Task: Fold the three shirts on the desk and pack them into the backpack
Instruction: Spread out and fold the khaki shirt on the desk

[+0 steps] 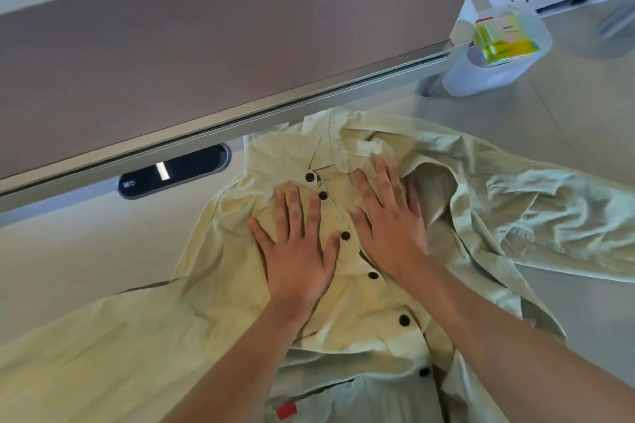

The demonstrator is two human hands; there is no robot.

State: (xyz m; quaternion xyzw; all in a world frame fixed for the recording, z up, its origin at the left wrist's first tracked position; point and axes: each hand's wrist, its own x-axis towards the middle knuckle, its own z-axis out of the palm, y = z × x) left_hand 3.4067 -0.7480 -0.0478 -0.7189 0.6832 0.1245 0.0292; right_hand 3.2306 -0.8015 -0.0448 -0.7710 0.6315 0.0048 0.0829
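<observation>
The lower hem of the pale green shirt (357, 288) runs out of the bottom of the view, and its left sleeve is cut off at the lower left corner. Both forearms cover part of the button front. A second piece of pale green cloth (347, 398) with a small red tag (286, 410) shows under the shirt at the bottom edge; what it is cannot be told. The far right of the shirt is bunched and wrinkled, so its right sleeve is hard to trace.

The shirt lies front up on the pale worktop (68, 261), collar pointing away from the person toward the grey partition (206, 45), its long axis running from collar to the near edge, tilted slightly to the right. A row of dark buttons follows that line.

The left hand (295, 251) lies flat with fingers spread, pressing the chest left of the buttons. The right hand (388, 216) also lies flat, fingers straight, pressing just below the collar on the right.

A clear tub (498, 51) stands well apart at the upper right.
</observation>
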